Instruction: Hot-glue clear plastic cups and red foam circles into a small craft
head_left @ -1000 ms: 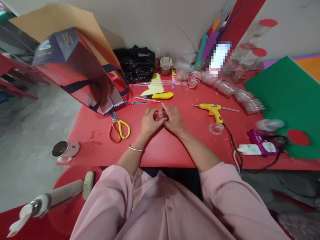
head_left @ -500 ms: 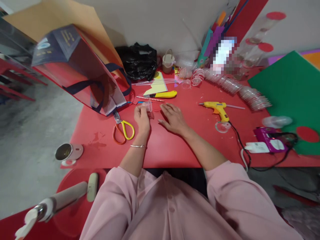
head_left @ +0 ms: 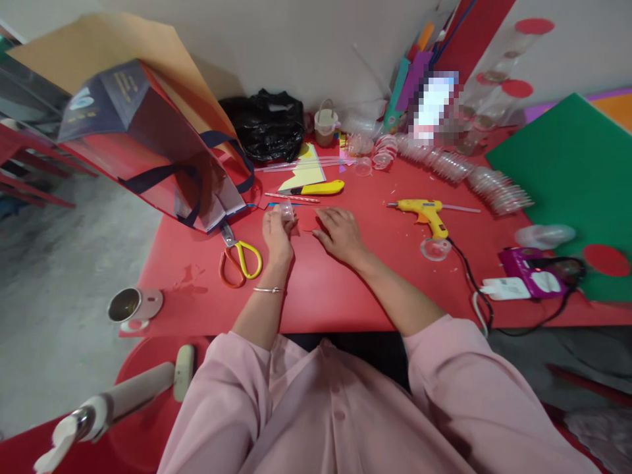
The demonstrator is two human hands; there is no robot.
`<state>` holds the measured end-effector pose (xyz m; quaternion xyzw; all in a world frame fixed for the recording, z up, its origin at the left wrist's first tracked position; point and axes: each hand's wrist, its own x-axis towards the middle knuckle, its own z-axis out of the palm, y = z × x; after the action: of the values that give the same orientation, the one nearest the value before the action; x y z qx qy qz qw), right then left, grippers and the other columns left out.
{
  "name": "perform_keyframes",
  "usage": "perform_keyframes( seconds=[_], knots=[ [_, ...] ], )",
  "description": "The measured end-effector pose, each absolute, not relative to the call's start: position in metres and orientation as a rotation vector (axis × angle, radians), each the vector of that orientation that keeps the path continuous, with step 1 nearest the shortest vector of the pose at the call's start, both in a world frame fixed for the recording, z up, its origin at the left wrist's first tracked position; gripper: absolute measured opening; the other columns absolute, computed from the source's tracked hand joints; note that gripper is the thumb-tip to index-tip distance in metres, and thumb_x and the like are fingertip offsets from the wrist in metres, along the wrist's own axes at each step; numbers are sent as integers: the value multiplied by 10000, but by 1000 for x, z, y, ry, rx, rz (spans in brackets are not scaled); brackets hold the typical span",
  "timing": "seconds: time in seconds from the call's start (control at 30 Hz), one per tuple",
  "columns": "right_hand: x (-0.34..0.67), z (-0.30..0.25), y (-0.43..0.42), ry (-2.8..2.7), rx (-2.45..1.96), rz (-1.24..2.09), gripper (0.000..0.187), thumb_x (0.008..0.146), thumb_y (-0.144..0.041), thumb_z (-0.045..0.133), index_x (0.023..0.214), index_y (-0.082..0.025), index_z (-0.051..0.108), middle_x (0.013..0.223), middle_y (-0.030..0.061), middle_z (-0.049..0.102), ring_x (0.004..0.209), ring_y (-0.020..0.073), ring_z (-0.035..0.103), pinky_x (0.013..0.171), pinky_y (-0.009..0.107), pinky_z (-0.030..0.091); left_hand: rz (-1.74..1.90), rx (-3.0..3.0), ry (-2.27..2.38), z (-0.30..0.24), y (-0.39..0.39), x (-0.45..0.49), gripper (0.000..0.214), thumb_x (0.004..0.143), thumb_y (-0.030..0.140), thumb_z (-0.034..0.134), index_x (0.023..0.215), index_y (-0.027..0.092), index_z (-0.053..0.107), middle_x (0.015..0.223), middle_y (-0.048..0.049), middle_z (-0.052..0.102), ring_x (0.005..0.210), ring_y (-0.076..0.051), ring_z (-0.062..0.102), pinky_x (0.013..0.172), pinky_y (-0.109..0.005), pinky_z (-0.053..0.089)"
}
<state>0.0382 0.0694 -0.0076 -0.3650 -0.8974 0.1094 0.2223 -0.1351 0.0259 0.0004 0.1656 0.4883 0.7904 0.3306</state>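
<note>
My left hand is closed around a small clear plastic cup, held tilted just above the red table. My right hand is beside it, thumb and fingers drawn in at the right edge of a thin red disc. That disc is hard to tell from the table, being nearly the same red. Beyond the hands lie a striped straw and a yellow utility knife. Scissors with red and yellow handles rest left of my left wrist.
A yellow glue gun lies at right, its cord running to a purple power strip. Stacked clear cups line the back. A paper bag leans at left. A mug stands at the front left edge.
The cup in my left hand has tipped and turned slightly. My right thumb has come closer to its fingers, and the red disc shows more plainly. The whole view has shifted a little.
</note>
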Motion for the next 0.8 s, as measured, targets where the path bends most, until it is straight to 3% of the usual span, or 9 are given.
perform_keyframes(
  seconds=[0.2,0.43,0.63,0.8],
  knots=[
    [36,-9,67,-2534,-996,259,502,1115,-524,543,1462,-220,743,1582,163,652,1498,384,504,1261,581,369,2057,455,1224,0,25,-129,413,828,571,791,908,222,584,982,-31,691,990,-193,742,882,-331,615],
    [37,-11,67,-2483,-965,203,513,1104,-518,562,1495,-221,713,1627,162,615,1532,387,480,1277,612,356,2038,515,1189,1,23,-129,410,845,569,814,910,221,606,967,-30,715,931,-165,744,837,-294,616],
    [42,-13,72,-2263,-954,242,460,1146,-450,463,1433,-230,748,1275,119,807,1239,292,661,1226,527,420,1948,606,1278,4,18,-128,422,808,542,897,923,215,656,842,6,697,660,-92,663,651,-218,577],
    [43,-16,75,-2157,-1024,242,432,1139,-463,478,1271,-255,832,999,91,841,1016,274,692,1149,529,451,1912,628,1295,10,14,-125,470,836,619,859,916,198,666,780,0,700,566,-99,636,527,-221,526]
  ],
)
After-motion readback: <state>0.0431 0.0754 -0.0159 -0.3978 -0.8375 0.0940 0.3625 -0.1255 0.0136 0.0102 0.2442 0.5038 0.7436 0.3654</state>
